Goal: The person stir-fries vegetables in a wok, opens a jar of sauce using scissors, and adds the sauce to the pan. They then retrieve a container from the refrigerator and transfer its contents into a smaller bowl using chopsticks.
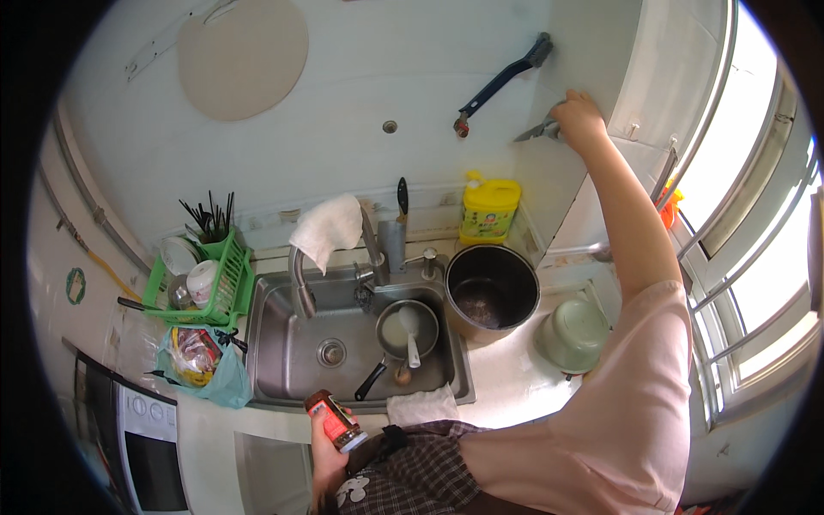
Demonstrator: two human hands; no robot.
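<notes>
In my left hand (329, 450) is a glass jar (335, 420) with dark contents, a red label and a white lid. The jar is tilted, its lid end pointing down and right, in front of the sink's near edge. My right arm reaches up to the wall at the upper right. There my right hand (577, 122) grips a grey tool (539, 131) with a pointed end, seemingly kitchen scissors; my fingers hide part of it. A blue-handled brush (499, 87) hangs on the wall left of that hand.
A steel sink (290, 347) holds a small pan (388, 327) with a white ladle (412, 344). A large dark pot (479, 302), yellow detergent jug (489, 209) and green basin (574, 331) stand rightward. A cleaver (394, 241) stands behind the faucet; a green dish rack (222, 290) sits left.
</notes>
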